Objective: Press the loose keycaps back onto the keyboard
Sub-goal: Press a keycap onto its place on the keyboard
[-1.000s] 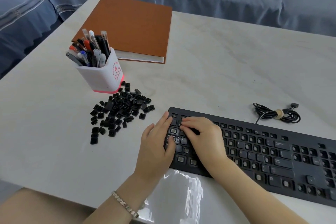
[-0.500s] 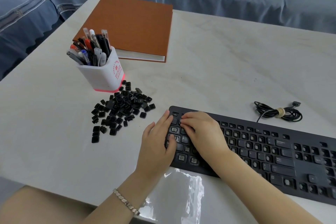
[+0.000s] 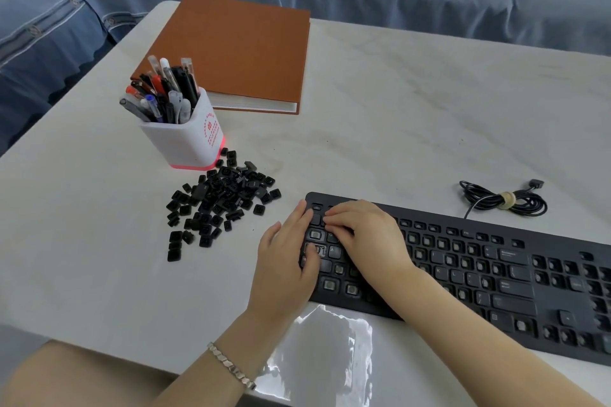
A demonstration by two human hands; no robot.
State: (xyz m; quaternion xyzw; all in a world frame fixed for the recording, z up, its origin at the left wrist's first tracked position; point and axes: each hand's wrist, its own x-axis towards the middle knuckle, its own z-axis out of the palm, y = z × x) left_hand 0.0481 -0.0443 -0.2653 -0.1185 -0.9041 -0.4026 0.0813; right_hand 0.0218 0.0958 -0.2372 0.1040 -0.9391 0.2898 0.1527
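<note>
The keyboard (image 3: 479, 274) lies on the near right part of the desk (image 3: 396, 129). Its long axis runs from its left end, near the middle of the view, off toward the right edge, slanting a little nearer the person as it goes. The bottom row faces the person, and the cable (image 3: 502, 201) leaves the back edge for a tied coil just behind. This keeps the legends upright for reading and every socket within a short reach. Most sockets show pale stems with no cap, and only a few keys, an A among them, are capped, so I judge the job to be in its early part. The loose keycaps (image 3: 218, 205) sit in a heap just left of the keyboard's left end, running up beside the foot of the pen pot (image 3: 185, 139), close enough to pick from easily. Both hands are at the keyboard's upper-left corner. The left hand (image 3: 286, 261) lies flat and released, its fingers (image 3: 302, 213) stretched along the left end and the thumb laid on a key, probably to steady the board against the push. The right hand (image 3: 370, 235) arches over the top rows with its fingers (image 3: 334, 219) bent, tips down on a key. The hand hides the spot, so I cannot tell whether they grasp a keycap or merely press one home. A brown notebook (image 3: 238, 53) lies well behind.
</note>
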